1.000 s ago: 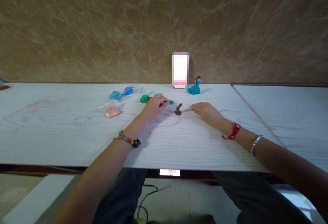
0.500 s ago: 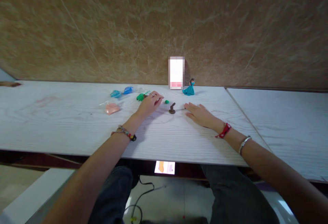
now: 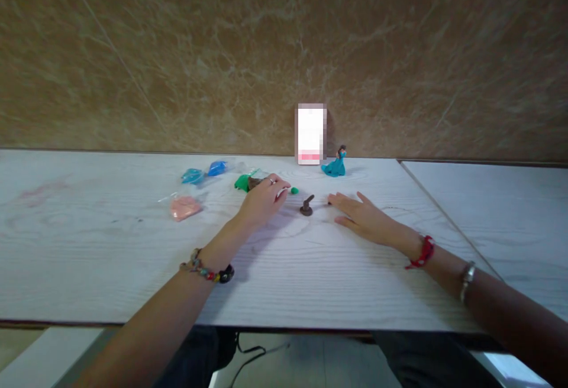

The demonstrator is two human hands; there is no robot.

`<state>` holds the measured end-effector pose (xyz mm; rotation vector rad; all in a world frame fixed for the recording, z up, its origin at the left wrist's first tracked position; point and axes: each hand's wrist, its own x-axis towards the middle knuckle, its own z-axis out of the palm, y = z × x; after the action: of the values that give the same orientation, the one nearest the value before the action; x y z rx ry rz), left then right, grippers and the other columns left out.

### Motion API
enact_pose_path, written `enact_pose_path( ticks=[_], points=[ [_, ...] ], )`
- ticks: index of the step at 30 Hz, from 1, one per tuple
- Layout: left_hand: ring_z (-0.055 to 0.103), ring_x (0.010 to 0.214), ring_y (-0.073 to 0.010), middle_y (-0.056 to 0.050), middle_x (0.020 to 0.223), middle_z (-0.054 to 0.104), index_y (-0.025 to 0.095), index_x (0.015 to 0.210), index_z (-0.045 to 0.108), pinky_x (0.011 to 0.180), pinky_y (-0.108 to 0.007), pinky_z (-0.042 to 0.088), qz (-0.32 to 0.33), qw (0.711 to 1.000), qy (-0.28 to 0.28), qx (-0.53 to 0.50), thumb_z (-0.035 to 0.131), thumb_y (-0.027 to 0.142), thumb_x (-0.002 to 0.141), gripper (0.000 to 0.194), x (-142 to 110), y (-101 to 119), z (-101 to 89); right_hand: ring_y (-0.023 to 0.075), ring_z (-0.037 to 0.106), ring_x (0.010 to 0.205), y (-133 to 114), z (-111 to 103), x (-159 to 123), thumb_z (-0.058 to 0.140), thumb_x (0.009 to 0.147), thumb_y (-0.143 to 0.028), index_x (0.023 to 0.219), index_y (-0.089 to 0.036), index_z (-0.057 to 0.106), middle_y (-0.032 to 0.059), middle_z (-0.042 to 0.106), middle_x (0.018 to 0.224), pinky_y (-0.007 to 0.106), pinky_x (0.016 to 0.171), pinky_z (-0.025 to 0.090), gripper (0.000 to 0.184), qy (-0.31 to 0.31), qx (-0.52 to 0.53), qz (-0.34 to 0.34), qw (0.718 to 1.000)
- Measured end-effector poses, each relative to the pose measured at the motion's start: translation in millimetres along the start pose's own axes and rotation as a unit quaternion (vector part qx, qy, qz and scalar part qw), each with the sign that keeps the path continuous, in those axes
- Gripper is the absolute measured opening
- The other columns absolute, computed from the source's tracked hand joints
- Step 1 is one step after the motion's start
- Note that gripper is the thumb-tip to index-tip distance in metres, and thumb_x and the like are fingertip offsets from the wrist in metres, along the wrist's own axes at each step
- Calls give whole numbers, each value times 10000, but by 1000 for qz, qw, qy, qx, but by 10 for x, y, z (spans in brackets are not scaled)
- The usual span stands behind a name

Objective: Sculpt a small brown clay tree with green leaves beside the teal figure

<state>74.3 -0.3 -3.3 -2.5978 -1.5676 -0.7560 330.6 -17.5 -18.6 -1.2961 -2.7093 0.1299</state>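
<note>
Brown modelling-clay piece (image 3: pixel 306 206) is mid-bench on my feed, between the two hands: flat round foot, short stub on it, thin stick on top slanting up to the right. Matte, dark brown. Small green lump (image 3: pixel 294 190) sits just behind it, rounded and smooth.

Left hand (image 3: pixel 264 200): palm down, fingers curled and partly closed, tips just beside the green lump. Can't tell from here if that grip has hold of anything. Right hand (image 3: pixel 368 218): grip wide open, fingers spread, palm down low over the bench, to the right of the brown piece and apart from it. I see a dark spot at its fingertips, too small to identify.

Left of the left hand I've got a bigger green lump (image 3: pixel 242 183) and a brown lump (image 3: pixel 254 183), partly hidden, with clear film about them. Beyond: light-blue packet (image 3: pixel 192 176), darker blue packet (image 3: pixel 217 168), peach packet (image 3: pixel 185 207), all in crinkled clear plastic. Figurine (image 3: pixel 336 164) in a flared teal dress stands at the back, right of an upright blurred-out screen (image 3: pixel 310 133).

Bench (image 3: pixel 284 281): white, wood-grain, seam at right. Wall (image 3: pixel 222 51): brown, marble-veined.
</note>
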Motion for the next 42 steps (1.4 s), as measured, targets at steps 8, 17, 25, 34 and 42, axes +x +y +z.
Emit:
enact_pose_path(
  ticks=[8,17,25,34,42],
  points=[
    [556,841,-150,-56,1009,565,149,986,590,718,-272,449,6,998,3,55,411,218,840,241,-13,95,-125,198,235,1312,-22,-10,-11,183,906,-405,1359,-213,263,44,275,1424,540,1033,195,499,-39,-2,-36,999],
    [559,856,-151,-66,996,567,132,962,600,760,-284,448,35,998,-15,45,398,213,841,249,-20,52,-80,220,241,1309,3,-14,32,193,907,-391,1365,-211,253,67,276,1424,549,1015,218,496,-37,8,-8,999],
    [555,828,-148,-68,991,560,136,962,604,742,-284,444,36,998,-41,41,393,225,842,258,-7,26,-37,220,253,1304,-8,-34,22,156,910,-410,1363,-208,258,65,278,1423,531,1013,239,507,-25,-7,-23,999],
    [551,832,-148,-75,970,564,120,959,606,743,-281,446,31,998,-49,29,397,214,836,260,5,40,-29,235,262,1300,35,-12,54,157,910,-393,1363,-204,259,68,292,1417,548,996,253,501,-10,-7,1,1000],
    [552,811,-144,-77,1000,562,128,967,604,726,-282,448,29,998,-51,22,389,220,838,267,4,14,3,236,244,1307,78,-13,71,159,907,-407,1360,-204,266,61,287,1421,538,1007,237,508,-28,0,-19,999]
  ],
)
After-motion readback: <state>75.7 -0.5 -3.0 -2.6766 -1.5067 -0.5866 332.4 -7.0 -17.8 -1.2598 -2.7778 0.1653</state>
